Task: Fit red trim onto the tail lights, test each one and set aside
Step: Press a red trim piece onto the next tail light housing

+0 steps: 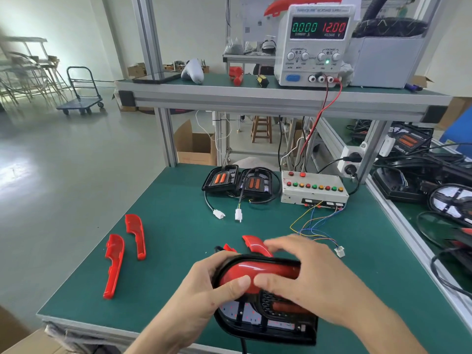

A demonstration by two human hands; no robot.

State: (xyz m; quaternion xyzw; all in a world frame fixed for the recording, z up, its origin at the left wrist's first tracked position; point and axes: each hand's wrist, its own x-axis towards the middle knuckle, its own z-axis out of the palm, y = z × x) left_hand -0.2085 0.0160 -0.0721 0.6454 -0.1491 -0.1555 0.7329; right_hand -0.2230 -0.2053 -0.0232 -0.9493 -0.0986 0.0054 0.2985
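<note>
A black tail light (268, 320) lies at the near edge of the green bench, with a glossy red trim (258, 270) lying along its top. My left hand (207, 290) grips the light's left end, thumb pressing on the trim. My right hand (306, 272) curls over the trim's right part, thumb beside the left thumb. Another red trim (252, 242) pokes out behind my hands. Two loose red trims (135, 235) (113, 264) lie to the left. Two more tail lights (221, 178) (256, 183) sit at the back with white plugs (219, 214) (238, 215).
A test box with coloured buttons (314, 187) stands at the back right, its thin wires ending in a white connector (340, 251). On the shelf above, a power supply (314, 44) reads 0.000 and 12.00. More lights and cables (434, 180) fill the right-hand bench.
</note>
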